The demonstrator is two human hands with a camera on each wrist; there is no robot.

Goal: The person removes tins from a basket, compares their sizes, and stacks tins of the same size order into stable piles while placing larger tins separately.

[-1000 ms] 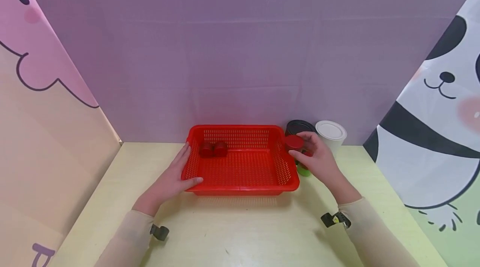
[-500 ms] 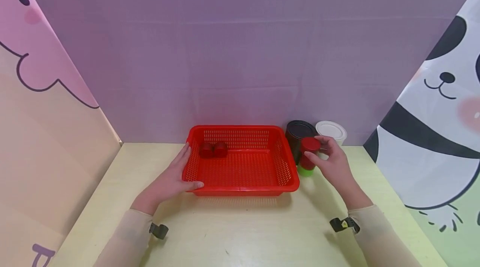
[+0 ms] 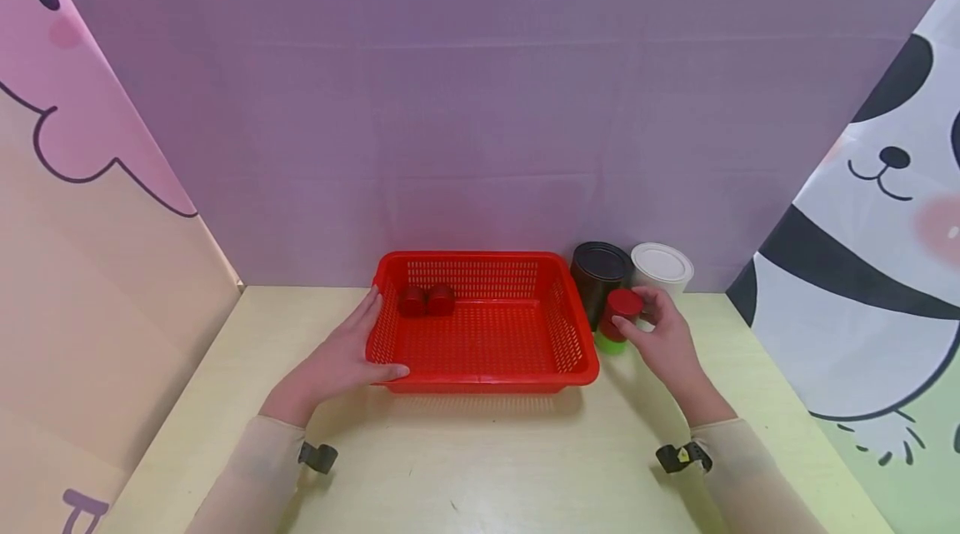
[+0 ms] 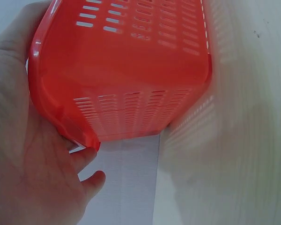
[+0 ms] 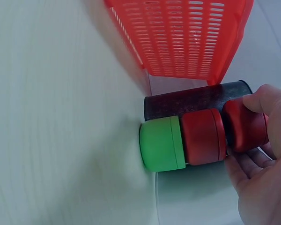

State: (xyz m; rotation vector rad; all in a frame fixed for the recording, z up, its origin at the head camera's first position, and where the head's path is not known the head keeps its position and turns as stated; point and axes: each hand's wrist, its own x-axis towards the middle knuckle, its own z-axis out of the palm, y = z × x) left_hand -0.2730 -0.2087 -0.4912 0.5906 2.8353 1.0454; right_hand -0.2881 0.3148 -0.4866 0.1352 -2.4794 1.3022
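In the head view my left hand point(image 3: 341, 367) rests on the left rim of a red plastic basket point(image 3: 480, 376), fingers straight along the side and thumb over the front corner. Beyond the basket's right side, my right hand point(image 3: 667, 342) pinches a small red canister point(image 3: 624, 301) between thumb and fingers. The right wrist view shows this canister right over a second red canister point(image 5: 203, 137), slightly tilted, with a dark gap showing between them. That second one stands on a green canister point(image 5: 160, 144) on the table. Two more small red pieces point(image 3: 441, 299) lie at the basket's back left.
A tall black canister point(image 3: 600, 261) and a white canister point(image 3: 663, 262) stand behind the stack, close to the purple back wall point(image 3: 480, 117). The stack is near the basket's right rim. A printed panda panel point(image 3: 862, 267) borders the right side.
My right hand has carried its red canister from beside the basket's right rim to the right, over the stack, then lowered it. My left hand has stayed at the basket.
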